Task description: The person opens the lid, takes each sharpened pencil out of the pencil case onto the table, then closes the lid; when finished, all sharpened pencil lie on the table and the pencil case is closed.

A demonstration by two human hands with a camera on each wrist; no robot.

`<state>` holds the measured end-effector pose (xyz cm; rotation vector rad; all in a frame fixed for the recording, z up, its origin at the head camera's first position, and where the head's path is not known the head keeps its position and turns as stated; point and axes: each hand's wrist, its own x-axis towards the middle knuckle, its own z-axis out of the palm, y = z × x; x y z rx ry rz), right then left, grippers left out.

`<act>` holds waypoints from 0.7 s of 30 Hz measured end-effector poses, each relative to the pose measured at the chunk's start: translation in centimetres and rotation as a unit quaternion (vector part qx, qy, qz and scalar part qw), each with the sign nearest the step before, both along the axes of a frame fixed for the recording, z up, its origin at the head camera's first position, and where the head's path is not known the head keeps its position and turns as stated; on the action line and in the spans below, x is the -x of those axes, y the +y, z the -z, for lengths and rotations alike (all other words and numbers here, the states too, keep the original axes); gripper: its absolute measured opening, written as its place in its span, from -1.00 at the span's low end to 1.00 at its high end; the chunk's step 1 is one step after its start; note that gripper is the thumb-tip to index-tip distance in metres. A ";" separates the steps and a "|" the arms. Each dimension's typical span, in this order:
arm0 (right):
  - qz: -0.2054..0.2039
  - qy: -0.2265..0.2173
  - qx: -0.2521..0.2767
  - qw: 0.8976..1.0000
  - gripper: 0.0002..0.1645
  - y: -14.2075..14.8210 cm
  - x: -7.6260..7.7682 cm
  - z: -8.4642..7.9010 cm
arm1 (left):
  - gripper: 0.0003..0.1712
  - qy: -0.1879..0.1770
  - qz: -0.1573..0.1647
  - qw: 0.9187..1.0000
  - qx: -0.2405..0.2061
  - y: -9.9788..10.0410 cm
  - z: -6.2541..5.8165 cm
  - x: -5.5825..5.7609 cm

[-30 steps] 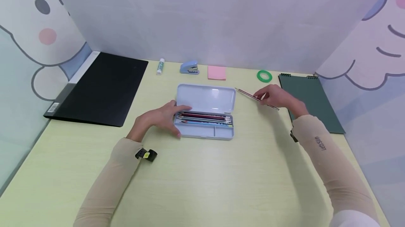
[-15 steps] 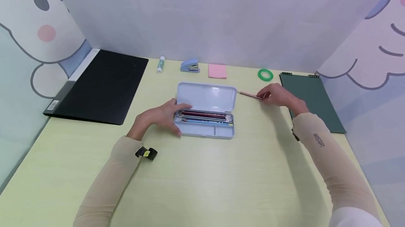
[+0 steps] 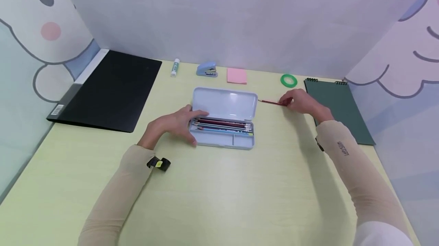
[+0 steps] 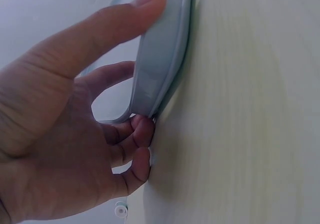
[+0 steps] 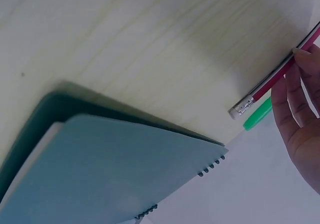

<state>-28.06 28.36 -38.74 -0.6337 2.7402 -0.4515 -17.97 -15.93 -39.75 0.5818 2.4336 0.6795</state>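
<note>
My left hand (image 3: 174,124) holds the left end of an open, pale blue pencil case (image 3: 209,140). Its thumb (image 4: 122,22) lies along the front wall, and other fingers curl at the case's corner. Several pencils (image 3: 223,125) lie side by side in the long compartment. To the right of the raised lid (image 3: 224,103), my right hand (image 3: 300,102) pinches a dark red pencil (image 3: 271,102) with a metal-banded eraser end. Its point faces the lid, close to the edge. In the head view the hand hides the eraser end, which the right wrist view shows.
Along the back are a glue stick (image 3: 175,68), a blue stapler (image 3: 207,69), pink sticky notes (image 3: 236,75) and a green tape roll (image 3: 289,81). A black folder (image 3: 109,91) lies left; a green spiral notebook (image 3: 339,108) lies right, beneath my right forearm.
The pencil in my right hand has swung from a slant to nearly level, with its eraser end now behind the hand. My left hand has stayed on the pencil case.
</note>
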 end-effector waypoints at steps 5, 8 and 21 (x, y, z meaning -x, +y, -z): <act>0.006 -0.005 -0.011 1.000 -0.41 -0.3 0.5 0.2 | 0.20 -0.003 -0.003 1.000 0.005 0.0 0.0 0.1; 0.004 -0.003 -0.013 1.000 -0.38 -0.2 0.6 0.2 | 0.20 -0.002 0.000 1.000 0.005 0.0 -0.2 0.1; 0.003 -0.004 -0.024 1.000 -0.35 -0.4 1.0 0.5 | 0.20 0.000 0.000 1.000 0.001 0.0 0.1 0.0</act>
